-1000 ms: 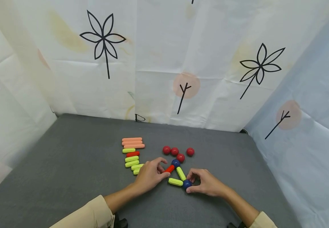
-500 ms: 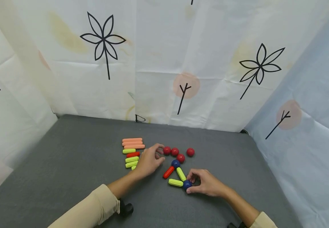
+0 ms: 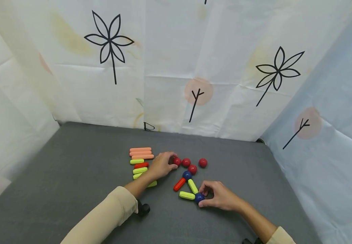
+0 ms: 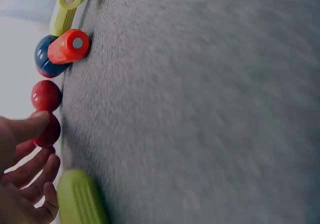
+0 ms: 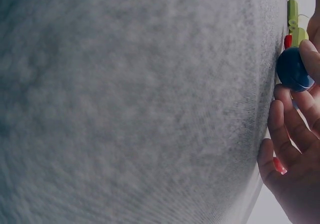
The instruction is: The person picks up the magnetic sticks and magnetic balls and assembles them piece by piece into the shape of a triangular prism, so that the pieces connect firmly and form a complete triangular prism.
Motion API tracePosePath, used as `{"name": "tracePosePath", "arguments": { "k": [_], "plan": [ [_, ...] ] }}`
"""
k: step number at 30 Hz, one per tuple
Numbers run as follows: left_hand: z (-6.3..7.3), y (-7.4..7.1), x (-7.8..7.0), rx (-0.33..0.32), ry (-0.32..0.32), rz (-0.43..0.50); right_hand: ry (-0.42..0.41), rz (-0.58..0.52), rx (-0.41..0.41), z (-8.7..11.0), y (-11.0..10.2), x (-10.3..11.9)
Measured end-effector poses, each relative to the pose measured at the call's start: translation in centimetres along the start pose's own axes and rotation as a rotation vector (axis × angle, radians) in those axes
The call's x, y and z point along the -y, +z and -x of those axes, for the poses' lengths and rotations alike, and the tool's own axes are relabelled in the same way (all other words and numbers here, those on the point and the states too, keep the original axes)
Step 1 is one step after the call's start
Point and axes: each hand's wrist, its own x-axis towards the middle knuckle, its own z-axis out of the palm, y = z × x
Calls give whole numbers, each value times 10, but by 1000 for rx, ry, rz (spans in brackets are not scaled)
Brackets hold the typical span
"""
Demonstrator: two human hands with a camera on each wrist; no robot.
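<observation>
My left hand (image 3: 162, 165) reaches to the leftmost red ball (image 3: 177, 162) and holds it between thumb and fingers; in the left wrist view the thumb lies over that ball (image 4: 50, 133). My right hand (image 3: 221, 196) pinches a blue ball (image 3: 199, 198). From this ball a yellow-green rod (image 3: 187, 195) points left, and a second yellow-green rod (image 3: 192, 186) runs up to another blue ball (image 3: 187, 175). A red rod (image 3: 179, 184) slants down from that upper ball. Round metal-coloured discs show in the rod ends in the left wrist view.
Further red balls (image 3: 203, 162) lie behind the joined pieces, one close to the upper blue ball. Left of my left hand stands a column of salmon rods (image 3: 141, 153), yellow-green rods (image 3: 137, 162) and a red rod (image 3: 141, 165), partly hidden by the forearm. Patterned cloth (image 3: 163, 101) encloses the grey table (image 3: 96, 162).
My left hand has left the red rod, moved up and away to the leftmost red ball, and taken hold of it. My right hand stays on the lower blue ball.
</observation>
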Motion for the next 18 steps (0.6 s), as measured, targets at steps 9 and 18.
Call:
{"name": "tracePosePath", "arguments": {
  "k": [9,18],
  "plan": [
    [30,-27,-1,110,60,71,-19,14,-14,-1,0,-2],
    [75,-25,-7,239,115,57,-18,13,-11,-1,1,-2]
  ]
}}
